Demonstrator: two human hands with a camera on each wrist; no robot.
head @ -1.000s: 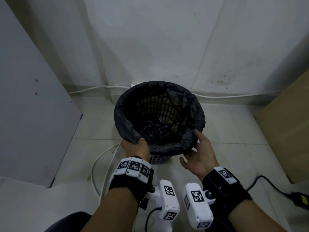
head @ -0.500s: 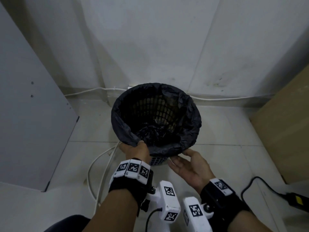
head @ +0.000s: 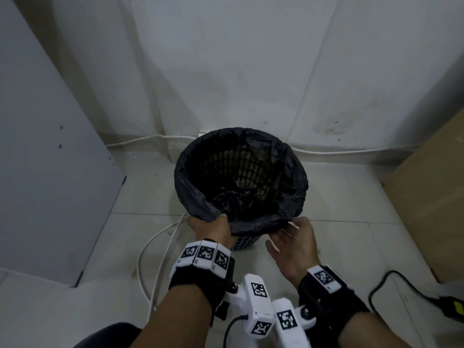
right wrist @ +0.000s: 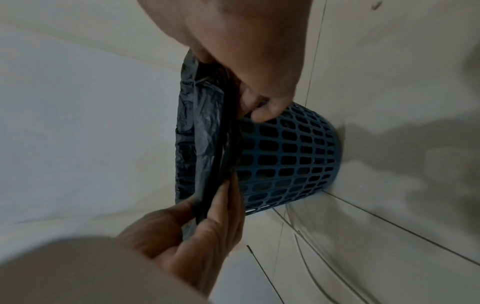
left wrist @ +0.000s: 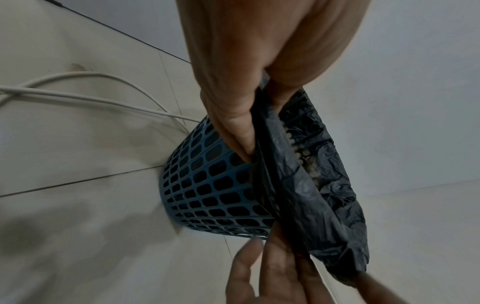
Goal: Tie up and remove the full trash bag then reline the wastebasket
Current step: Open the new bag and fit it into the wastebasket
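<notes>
A blue mesh wastebasket (head: 244, 244) stands on the tiled floor by the wall. A black trash bag (head: 288, 197) lines it, its edge folded down over the rim, with crumpled contents at the bottom. My left hand (head: 213, 227) pinches the folded bag edge at the near-left rim. My right hand (head: 293, 242) is at the near-right rim, fingers curled under the bag edge and thumb on top. The left wrist view shows my left hand (left wrist: 249, 133) gripping the bag (left wrist: 324, 195) against the basket (left wrist: 213, 189). In the right wrist view my right hand (right wrist: 259, 102) hooks the bag (right wrist: 202, 133).
White cables (head: 155, 247) loop on the floor left of the basket. Another cable (head: 140, 140) runs along the wall base. A grey panel (head: 50, 172) stands at the left and a brown board (head: 431, 197) at the right. A black cord (head: 391, 285) lies near right.
My right hand left the basket's right rim, dropped palm-up below it, then came up under the bag edge at the near rim. My left hand kept its grip.
</notes>
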